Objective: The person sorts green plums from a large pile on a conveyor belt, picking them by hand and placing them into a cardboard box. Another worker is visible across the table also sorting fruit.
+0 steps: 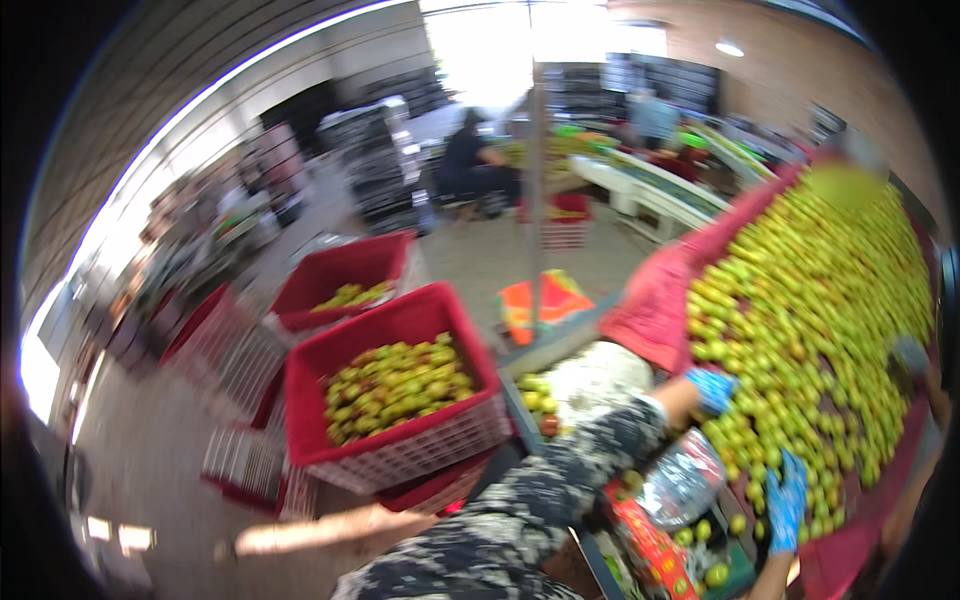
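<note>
A broad heap of yellow-green fruit, apparently jujubes (817,300), lies on a table lined with red cloth (652,300). My left hand (712,390), in a blue glove, touches the near left edge of the heap; its fingers are blurred and partly hidden. Lower down, my right hand (786,502), also blue-gloved, rests at the fruit with its fingers apart and no fruit visible in it. Between my arms is an open box (739,574) with a few fruits inside. A clear plastic bag (684,480) and a red printed strip (651,536) lie over it.
A red-lined plastic crate (405,442) of fruit stands at left, with another lined crate (341,277) behind. A metal post (535,195) rises ahead. A grey-gloved hand of another person (907,356) is at the heap's right edge. A seated person (472,161) is farther back.
</note>
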The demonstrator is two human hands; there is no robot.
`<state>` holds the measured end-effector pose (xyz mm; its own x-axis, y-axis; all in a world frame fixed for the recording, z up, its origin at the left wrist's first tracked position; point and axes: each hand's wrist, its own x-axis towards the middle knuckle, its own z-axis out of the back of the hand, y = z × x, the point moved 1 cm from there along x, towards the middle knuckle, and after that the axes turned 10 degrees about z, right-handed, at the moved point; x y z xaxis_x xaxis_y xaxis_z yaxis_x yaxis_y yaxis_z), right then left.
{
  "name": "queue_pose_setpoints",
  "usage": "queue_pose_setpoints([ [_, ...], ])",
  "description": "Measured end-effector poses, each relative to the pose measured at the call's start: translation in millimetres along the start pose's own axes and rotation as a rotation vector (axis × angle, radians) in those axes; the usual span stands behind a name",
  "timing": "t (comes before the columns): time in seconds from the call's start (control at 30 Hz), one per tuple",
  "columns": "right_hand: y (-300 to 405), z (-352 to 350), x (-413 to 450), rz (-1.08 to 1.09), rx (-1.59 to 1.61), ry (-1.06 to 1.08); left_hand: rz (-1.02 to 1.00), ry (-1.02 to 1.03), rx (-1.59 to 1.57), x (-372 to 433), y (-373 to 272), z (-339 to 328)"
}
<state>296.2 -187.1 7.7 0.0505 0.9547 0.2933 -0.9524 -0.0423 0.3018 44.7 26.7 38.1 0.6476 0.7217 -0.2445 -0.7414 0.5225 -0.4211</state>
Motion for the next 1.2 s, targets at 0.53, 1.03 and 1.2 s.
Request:
queue_pose_setpoints([
  [0.53,21,-15,30,-0.133,-0.037,-0.103,-0.231,-0.051,-0.283,2,-69,-65],
  [1.03,35,4,6,0.105,0.222,0.343,-0.438,-0.146,-0.077,-141,-125,-81],
  [1.2,41,-4,22,0.094,0.187,0.236,-0.347,-0.449,-0.12,-125,-97,-77],
])
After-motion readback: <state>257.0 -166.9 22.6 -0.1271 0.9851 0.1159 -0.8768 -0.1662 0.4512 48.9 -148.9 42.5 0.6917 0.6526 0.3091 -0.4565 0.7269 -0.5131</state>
